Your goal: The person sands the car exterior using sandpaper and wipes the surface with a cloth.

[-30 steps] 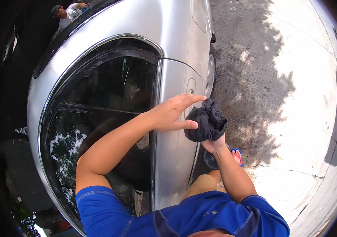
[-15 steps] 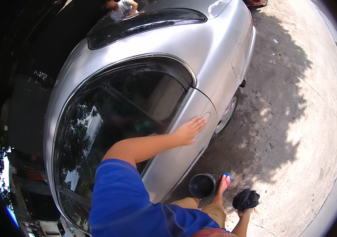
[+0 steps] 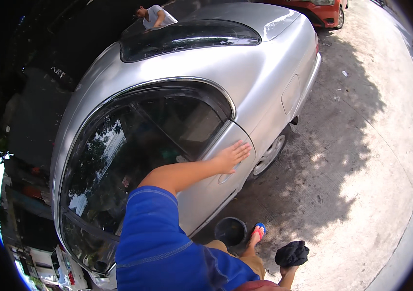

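Note:
My left hand (image 3: 232, 157) lies flat on the rear door of a silver car (image 3: 260, 92), its fingers stretched out beside the door handle (image 3: 224, 178). That arm reaches across below the dark side window (image 3: 163, 121). Down at the lower right, my right hand (image 3: 290, 271) holds a bunched black cloth (image 3: 292, 253), away from the car; the cloth hides most of the fingers. A dark bucket (image 3: 230, 231) stands on the ground between the car and my foot.
My foot in a blue-and-red flip-flop (image 3: 260, 230) is beside the bucket. Across the car, a person in a light shirt (image 3: 157, 17) leans toward it. An orange-red car (image 3: 313, 10) stands beyond the silver car's rear. Concrete ground (image 3: 361, 184) lies to the right, partly shaded.
My view has shifted, so more of the orange-red car and the person shows. My left hand stays flat on the door; my right hand still holds the black cloth.

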Available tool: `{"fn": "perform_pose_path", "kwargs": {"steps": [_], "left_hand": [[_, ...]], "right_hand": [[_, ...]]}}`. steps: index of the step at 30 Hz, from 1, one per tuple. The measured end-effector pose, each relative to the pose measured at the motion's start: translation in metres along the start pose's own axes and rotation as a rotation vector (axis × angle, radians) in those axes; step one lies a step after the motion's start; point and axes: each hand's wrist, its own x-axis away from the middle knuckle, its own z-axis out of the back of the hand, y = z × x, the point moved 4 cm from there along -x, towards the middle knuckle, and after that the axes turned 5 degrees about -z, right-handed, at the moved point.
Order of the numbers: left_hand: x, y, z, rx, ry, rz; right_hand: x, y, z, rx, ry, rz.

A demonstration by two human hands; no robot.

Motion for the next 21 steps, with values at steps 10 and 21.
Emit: {"fn": "perform_pose_path", "kwargs": {"steps": [10, 21], "left_hand": [[-0.084, 0.123, -0.117, -0.284, -0.312, -0.176], [0.045, 0.196, -0.119, -0.154, -0.449, -0.424]], "right_hand": [[0.039, 0.003, 0.049, 0.013, 0.178, 0.013], [0.047, -0.016, 0.06, -0.115, 0.111, 0.025]]}}
